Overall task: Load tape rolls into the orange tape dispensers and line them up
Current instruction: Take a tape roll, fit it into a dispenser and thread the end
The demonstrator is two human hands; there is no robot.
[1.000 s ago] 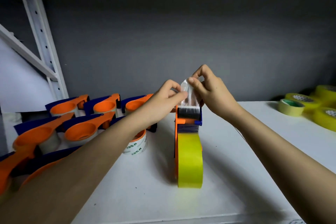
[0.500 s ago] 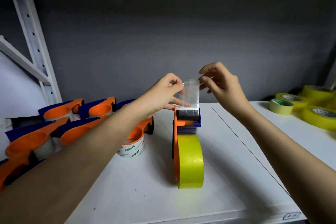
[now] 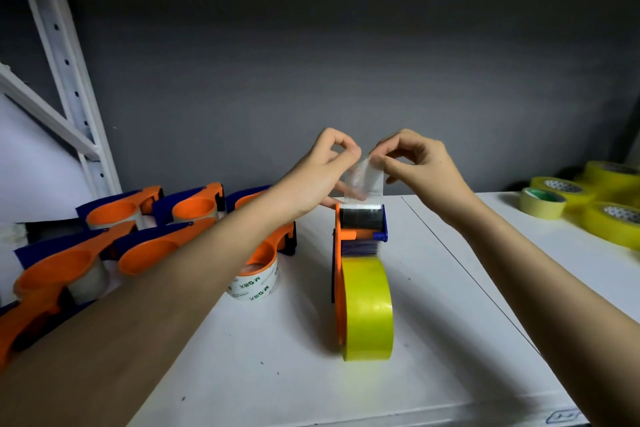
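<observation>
Left hand (image 3: 317, 177) and right hand (image 3: 420, 166) each pinch a top corner of the clear tape strip (image 3: 367, 180) between thumb and forefinger. Directly below the fingers, the orange plastic tape dispenser (image 3: 341, 274) holding the yellow tape roll (image 3: 367, 305) stands on the white counter (image 3: 433, 340). The strip's edges are hard to make out; the left forearm partly hides other orange dispensers (image 3: 152, 250) left of the fingers.

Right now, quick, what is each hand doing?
Left hand: thumb and finger pinch the clear tape strip at its top left corner.
Right hand: pinches the same strip at its top right corner.
</observation>
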